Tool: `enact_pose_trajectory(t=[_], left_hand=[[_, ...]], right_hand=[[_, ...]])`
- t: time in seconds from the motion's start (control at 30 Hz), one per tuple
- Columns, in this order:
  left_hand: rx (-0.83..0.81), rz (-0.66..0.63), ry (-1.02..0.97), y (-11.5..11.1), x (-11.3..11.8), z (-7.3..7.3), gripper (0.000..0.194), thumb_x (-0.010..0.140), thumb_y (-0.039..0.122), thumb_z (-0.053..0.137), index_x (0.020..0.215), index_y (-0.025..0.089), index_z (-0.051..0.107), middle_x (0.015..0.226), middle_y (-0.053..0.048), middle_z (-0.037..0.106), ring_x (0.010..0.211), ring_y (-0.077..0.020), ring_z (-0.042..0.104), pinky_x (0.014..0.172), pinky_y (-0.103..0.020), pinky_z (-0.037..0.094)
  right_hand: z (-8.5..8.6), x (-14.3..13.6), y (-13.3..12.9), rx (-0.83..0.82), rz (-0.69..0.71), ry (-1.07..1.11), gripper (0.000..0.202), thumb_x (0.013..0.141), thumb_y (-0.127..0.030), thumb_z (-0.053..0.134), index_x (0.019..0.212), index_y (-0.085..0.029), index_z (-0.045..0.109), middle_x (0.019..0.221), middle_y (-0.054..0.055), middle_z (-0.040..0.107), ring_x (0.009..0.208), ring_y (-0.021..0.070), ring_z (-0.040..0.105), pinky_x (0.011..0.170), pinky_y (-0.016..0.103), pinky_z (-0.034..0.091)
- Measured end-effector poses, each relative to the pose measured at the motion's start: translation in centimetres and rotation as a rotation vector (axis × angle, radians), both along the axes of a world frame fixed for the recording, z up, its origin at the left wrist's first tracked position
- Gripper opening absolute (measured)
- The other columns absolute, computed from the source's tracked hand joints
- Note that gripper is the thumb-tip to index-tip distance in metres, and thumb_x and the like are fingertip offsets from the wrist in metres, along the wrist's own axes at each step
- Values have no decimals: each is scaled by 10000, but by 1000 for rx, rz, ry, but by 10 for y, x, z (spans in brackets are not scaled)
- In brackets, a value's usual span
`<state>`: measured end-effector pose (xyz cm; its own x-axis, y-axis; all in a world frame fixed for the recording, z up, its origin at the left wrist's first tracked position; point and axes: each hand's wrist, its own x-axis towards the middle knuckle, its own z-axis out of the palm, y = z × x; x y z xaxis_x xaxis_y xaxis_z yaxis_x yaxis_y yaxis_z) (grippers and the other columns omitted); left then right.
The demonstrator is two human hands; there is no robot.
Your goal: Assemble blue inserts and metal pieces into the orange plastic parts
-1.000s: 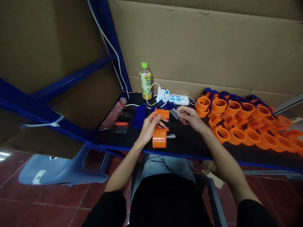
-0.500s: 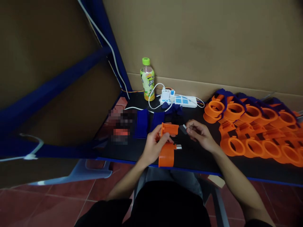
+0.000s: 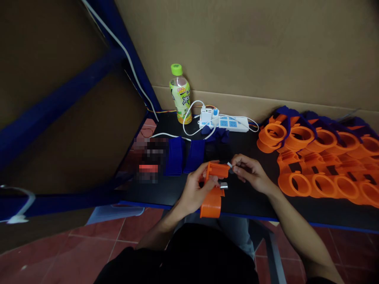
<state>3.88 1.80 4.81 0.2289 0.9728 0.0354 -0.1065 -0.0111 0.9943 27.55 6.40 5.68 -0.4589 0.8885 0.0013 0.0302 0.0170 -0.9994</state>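
Observation:
My left hand [image 3: 193, 191] is closed around an orange plastic part [image 3: 211, 206] with a ring-shaped lower end, held above the near edge of the black table. A short silver piece [image 3: 224, 185] juts out beside my left thumb; whether it belongs to the part I cannot tell. At the upper right end of the orange part, my right hand [image 3: 248, 171] pinches a small strip with a white end [image 3: 229, 165]. Its darker portion is mostly hidden by the fingers and the dark table. The white end is very close to the part's edge, perhaps touching.
Rows of similar orange parts [image 3: 294, 184], some with blue straps, fill the right side. Blue fabric strips [image 3: 175, 157] lie to the left. Behind stand a green-capped bottle [image 3: 181, 98] and a white power strip [image 3: 241, 124] with cables. A cardboard wall [image 3: 242, 51] closes the back.
The strip in my right hand has come closer to the orange part, and its dark portion shows less. The orange part has shifted slightly right and down in view as the camera moved.

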Motion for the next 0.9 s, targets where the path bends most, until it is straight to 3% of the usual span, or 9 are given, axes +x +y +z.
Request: enact_pose_trajectory(t=[0.17, 0.37, 0.77, 0.9], left_hand=[[-72, 87, -105, 2, 3, 0, 548, 980, 560, 645, 1344, 150, 627, 889, -66, 798, 710, -187, 756, 710, -292, 559], [-81, 72, -161, 3, 11, -2, 520, 956, 573, 661, 1248, 143, 657, 969, -104, 810, 677, -190, 763, 655, -286, 559], [-65, 123, -210, 2, 6, 0, 437, 936, 557, 668, 1064, 139, 657, 898, -101, 807, 640, -187, 751, 616, -277, 563], [-14, 135, -173, 2, 6, -3, 455, 936, 572, 669, 1085, 142, 658, 919, -101, 809, 639, -175, 747, 616, -272, 567]], right_hand=[[5, -1, -1, -16, -28, 70, 305, 945, -478, 744, 943, -196, 629, 790, -29, 509, 547, 52, 418, 453, 192, 351], [9, -7, -6, 10, -35, 53, 328, 944, -496, 742, 940, -187, 630, 776, -33, 516, 564, 50, 438, 473, 183, 369], [12, -19, -7, 64, -58, 29, 415, 910, -579, 738, 924, -181, 623, 743, -36, 502, 559, 65, 416, 458, 194, 378], [15, -16, -6, 94, -35, -29, 427, 907, -590, 736, 932, -180, 621, 779, -24, 539, 560, 62, 420, 454, 197, 366]])
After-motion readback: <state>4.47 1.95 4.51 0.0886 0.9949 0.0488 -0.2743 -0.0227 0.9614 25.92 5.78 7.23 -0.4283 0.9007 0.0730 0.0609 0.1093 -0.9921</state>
